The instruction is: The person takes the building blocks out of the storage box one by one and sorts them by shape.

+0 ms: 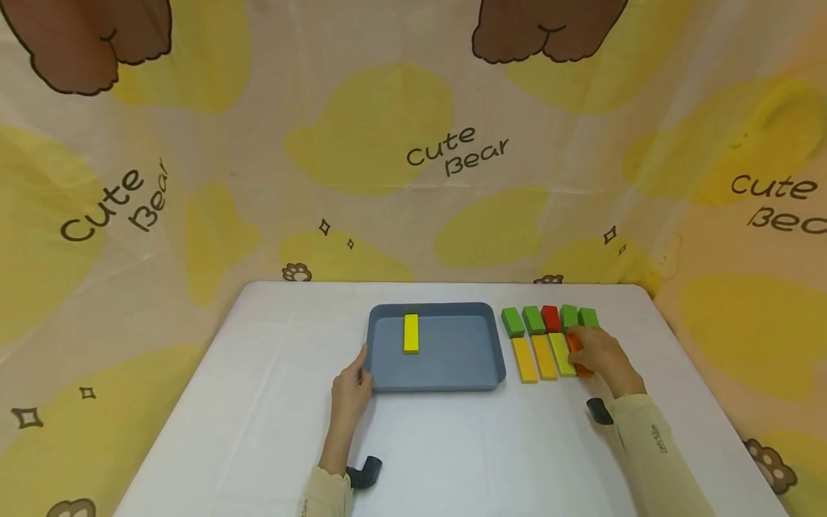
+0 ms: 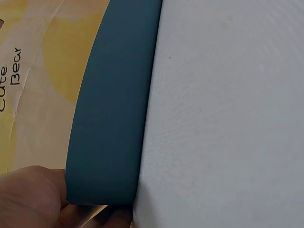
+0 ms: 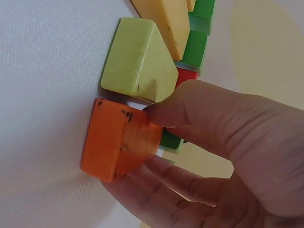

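My left hand point(image 1: 352, 391) grips the near left corner of a blue-grey tray point(image 1: 439, 389). In the left wrist view, thumb and fingers meet around the end of the tray's wall point(image 2: 111, 109). One yellow block point(image 1: 411, 334) lies inside the tray, left of its middle. To the right, my right hand point(image 1: 604, 359) pinches an orange block point(image 1: 584, 371) at the end of the near row. The right wrist view shows the thumb on one side of the orange block point(image 3: 121, 142) and fingers on the other. Beside it sits a yellow-green block point(image 3: 137, 57).
Two amber blocks point(image 1: 525, 360) continue the near row towards the tray. Behind them runs a row of several green blocks point(image 1: 513, 323) with a red block point(image 1: 551, 319) among them. A patterned cloth point(image 1: 368, 129) hangs behind the white table point(image 1: 258, 431).
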Available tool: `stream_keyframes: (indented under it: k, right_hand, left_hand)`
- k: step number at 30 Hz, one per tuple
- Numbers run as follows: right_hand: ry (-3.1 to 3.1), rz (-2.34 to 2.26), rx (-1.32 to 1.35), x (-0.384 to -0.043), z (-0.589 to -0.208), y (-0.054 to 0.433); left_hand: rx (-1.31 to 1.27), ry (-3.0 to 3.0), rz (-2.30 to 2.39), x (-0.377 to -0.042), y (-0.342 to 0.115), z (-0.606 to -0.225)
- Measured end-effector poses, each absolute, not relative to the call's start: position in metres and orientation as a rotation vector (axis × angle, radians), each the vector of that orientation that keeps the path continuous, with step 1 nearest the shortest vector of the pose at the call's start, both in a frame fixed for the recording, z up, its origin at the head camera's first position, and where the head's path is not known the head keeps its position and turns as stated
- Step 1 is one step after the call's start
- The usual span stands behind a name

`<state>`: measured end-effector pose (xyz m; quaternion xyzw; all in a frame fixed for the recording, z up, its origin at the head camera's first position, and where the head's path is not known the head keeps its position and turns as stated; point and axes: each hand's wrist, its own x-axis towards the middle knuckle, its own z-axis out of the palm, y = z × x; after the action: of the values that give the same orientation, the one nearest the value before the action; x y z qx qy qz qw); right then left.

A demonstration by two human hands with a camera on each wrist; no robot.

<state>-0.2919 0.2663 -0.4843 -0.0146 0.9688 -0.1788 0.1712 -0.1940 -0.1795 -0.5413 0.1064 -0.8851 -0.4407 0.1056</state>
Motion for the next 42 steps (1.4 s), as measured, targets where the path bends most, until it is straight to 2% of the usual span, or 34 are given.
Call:
stream_keyframes:
  k: [12,21,35,42]
  right_hand:
    - [2.723,-0.529,-0.078,-0.289,-0.482,0.269]
    - [2.713,-0.485,-0.142,-0.292,-0.464,0.267]
    - [2.827,-0.585,-0.161,-0.293,-0.445,0.215]
    - [2.867,-0.615,-0.215,-0.304,-0.441,0.183]
  left_hand:
    - [0.319,-2.596,-1.297,-0.193,-0.179,-0.542]
    - [0.312,-2.601,-1.297,-0.194,-0.179,-0.541]
    - [0.318,-2.603,-1.282,-0.191,-0.177,-0.541]
    - [0.321,-2.595,-1.281,-0.192,-0.178,-0.541]
